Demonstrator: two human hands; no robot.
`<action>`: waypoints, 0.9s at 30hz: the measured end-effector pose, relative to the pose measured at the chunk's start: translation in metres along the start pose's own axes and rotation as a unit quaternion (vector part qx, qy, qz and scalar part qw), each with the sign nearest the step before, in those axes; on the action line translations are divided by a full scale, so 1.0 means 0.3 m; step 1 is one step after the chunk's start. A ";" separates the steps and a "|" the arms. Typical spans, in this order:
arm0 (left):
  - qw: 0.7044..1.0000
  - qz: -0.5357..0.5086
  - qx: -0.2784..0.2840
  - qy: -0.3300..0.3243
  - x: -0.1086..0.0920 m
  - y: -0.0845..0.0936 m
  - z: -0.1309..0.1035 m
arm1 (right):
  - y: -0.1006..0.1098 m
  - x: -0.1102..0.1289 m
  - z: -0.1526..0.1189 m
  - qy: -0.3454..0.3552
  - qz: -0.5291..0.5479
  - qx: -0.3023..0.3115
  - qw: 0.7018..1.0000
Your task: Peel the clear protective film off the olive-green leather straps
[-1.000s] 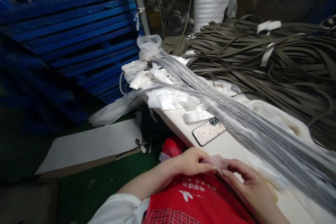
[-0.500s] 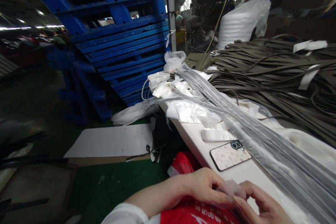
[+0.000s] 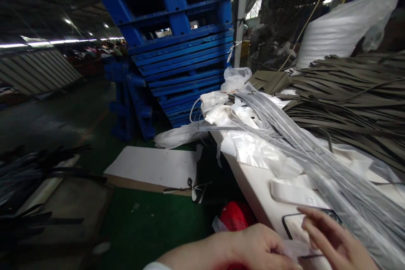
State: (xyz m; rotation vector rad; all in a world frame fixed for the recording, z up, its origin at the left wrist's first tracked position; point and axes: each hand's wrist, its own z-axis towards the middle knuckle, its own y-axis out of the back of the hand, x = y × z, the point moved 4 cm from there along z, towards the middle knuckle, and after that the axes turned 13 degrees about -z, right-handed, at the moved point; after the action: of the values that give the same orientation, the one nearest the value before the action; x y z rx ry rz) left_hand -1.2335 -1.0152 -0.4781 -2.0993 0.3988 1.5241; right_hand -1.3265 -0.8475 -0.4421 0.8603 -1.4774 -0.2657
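Observation:
My left hand (image 3: 257, 244) is closed at the bottom of the view, with a thin translucent piece of plastic film (image 3: 297, 248) in its fingers. To its right, my right hand (image 3: 335, 238) has its fingers loosely stretched out over a phone (image 3: 292, 225) and covers much of it. I see nothing held in that hand; its thumb is hard to make out. The phone lies on a white table (image 3: 240, 173). Just beyond it is a flat white packet (image 3: 294, 194). Long grey strips in clear plastic (image 3: 303, 143) run along the table beside the right hand.
Dark olive strips (image 3: 354, 93) are heaped at the right. Crumpled white plastic (image 3: 253, 147) covers the table's far end. A tall stack of blue pallets (image 3: 190, 63) stands beyond. White board (image 3: 155, 164) lies on the green floor, near a red bag (image 3: 236, 215).
My right hand has come away from my left and moved over the phone. The left hand keeps the film. The camera view has turned left, so the surroundings sit farther right.

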 end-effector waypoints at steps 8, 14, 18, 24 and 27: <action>0.992 -0.090 -0.077 -0.038 -0.022 0.121 -0.031 | 0.028 -0.055 0.363 -0.170 -0.004 -0.032 0.985; 0.986 -0.112 -0.111 -0.048 -0.029 0.179 -0.029 | 0.028 -0.042 0.411 -0.122 -0.155 -0.082 0.977; 0.985 -0.112 -0.116 -0.060 -0.030 0.211 -0.033 | 0.060 -0.039 0.384 -0.145 -0.148 -0.087 0.974; 0.980 -0.110 -0.139 -0.086 -0.045 0.254 -0.040 | 0.119 -0.077 0.319 -0.176 -0.324 -0.071 0.927; 0.982 -0.069 -0.145 -0.102 -0.066 0.269 -0.045 | 0.153 -0.091 0.250 -0.133 -0.370 -0.114 0.912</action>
State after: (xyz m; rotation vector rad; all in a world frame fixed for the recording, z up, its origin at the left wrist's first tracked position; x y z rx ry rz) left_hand -1.2709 -1.0906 -0.4748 -2.1018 -0.0471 1.7794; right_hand -1.4154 -0.8237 -0.4431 1.1968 -1.2689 -1.1369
